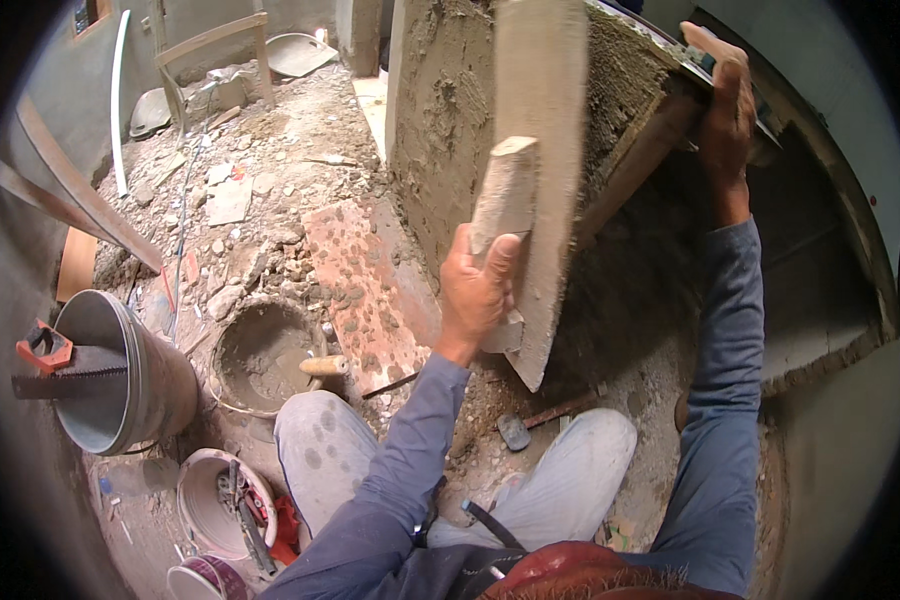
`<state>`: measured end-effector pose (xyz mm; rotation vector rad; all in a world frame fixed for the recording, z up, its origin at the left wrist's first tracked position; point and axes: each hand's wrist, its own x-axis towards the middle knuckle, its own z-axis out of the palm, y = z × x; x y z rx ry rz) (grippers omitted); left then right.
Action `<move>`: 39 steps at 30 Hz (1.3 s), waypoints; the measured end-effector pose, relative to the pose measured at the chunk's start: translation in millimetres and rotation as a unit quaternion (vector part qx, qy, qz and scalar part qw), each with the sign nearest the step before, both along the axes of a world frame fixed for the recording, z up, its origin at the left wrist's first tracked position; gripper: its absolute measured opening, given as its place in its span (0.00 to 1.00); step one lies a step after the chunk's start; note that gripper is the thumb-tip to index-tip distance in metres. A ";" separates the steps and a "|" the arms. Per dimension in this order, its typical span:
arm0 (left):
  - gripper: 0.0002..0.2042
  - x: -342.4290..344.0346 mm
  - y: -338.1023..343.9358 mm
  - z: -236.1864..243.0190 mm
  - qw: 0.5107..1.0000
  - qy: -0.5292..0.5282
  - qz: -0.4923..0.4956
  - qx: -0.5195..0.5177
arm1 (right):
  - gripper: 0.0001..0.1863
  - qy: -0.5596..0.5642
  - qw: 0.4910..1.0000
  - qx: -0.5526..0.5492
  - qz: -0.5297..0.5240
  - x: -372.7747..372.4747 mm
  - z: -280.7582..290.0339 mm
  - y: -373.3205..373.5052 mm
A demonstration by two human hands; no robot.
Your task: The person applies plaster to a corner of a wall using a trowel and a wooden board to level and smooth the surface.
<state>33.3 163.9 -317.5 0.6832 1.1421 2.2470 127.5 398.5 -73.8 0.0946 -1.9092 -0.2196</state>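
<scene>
My left hand (480, 290) is wrapped round the handle of a long wooden plastering float (545, 220). The float stands almost upright, its blade slightly blurred, in front of a mortar-coated wall face (440, 110). Whether the blade touches the mortar, I cannot tell. Up at the right, my right hand (727, 120) grips the edge of a raised slab or board (670, 75), with a finger stretched along its top. Part of that grip is hidden. Below the raised edge runs a wooden strut (640, 160).
At left are a grey bucket (120, 370) with a handsaw (70, 370) across it, and a mortar tub (270, 350) with a wooden-handled tool (323, 366). A tool bucket (210, 500) stands nearer. A mortar-spattered board (355, 290) and rubble (240, 240) cover the floor ahead.
</scene>
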 end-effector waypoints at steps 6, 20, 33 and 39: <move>0.29 -21.7 23.1 24.2 0.980 0.139 0.114 -0.087 | 0.30 0.058 0.998 -0.034 0.016 -8.1 -4.5 -4.0; 0.35 -147.6 79.9 97.3 0.986 0.116 0.064 -0.100 | 0.33 0.128 0.988 -0.052 0.068 -25.6 -9.9 -12.0; 0.29 -280.0 144.0 124.4 0.990 0.075 0.039 -0.109 | 0.39 0.084 0.994 -0.017 0.070 -18.4 -6.2 8.8; 0.31 -342.7 168.5 109.3 0.991 -0.003 0.004 -0.137 | 0.40 0.069 0.994 -0.040 0.073 -16.3 -9.7 5.3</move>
